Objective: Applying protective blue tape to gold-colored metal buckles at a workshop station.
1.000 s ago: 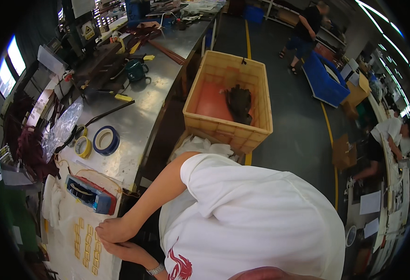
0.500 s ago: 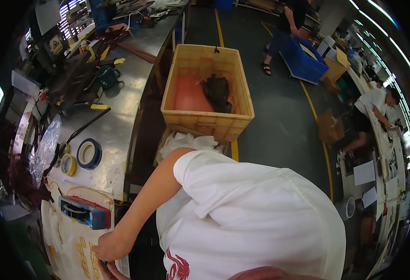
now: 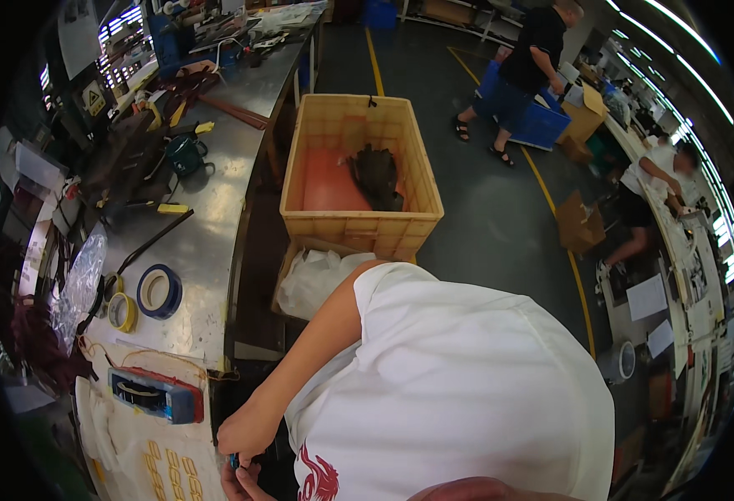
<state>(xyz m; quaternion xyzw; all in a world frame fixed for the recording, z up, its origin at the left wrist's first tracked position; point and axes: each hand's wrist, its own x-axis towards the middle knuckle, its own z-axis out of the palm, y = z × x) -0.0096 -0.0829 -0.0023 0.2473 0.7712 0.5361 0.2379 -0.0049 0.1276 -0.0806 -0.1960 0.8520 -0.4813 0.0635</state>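
My right hand (image 3: 250,431) is closed at the near edge of the workbench, fingers bent down and pressed together. Just below it, my left hand (image 3: 245,484) shows only in part, its fingers pinched close to the right hand's fingertips. Between them a small blue-teal thing (image 3: 233,461) peeks out, too hidden to name. Left of the hands, rows of small yellow looped pieces (image 3: 175,472) lie on a white board (image 3: 129,438). Above these on the board sits a blue-grey block with a black band and a red side (image 3: 156,396), possibly a tape dispenser.
Tape rolls, one blue (image 3: 159,291) and one yellow (image 3: 121,312), lie on the metal bench (image 3: 204,284) beside a green mug (image 3: 186,154). A yellow crate (image 3: 359,219) with a dark item stands beyond my arm, above white plastic (image 3: 317,280). Two people (image 3: 534,58) work farther off.
Both my hands have shifted right, off the yellow pieces to the board's edge. More yellow pieces now show. The person by the blue bin has come further into view.
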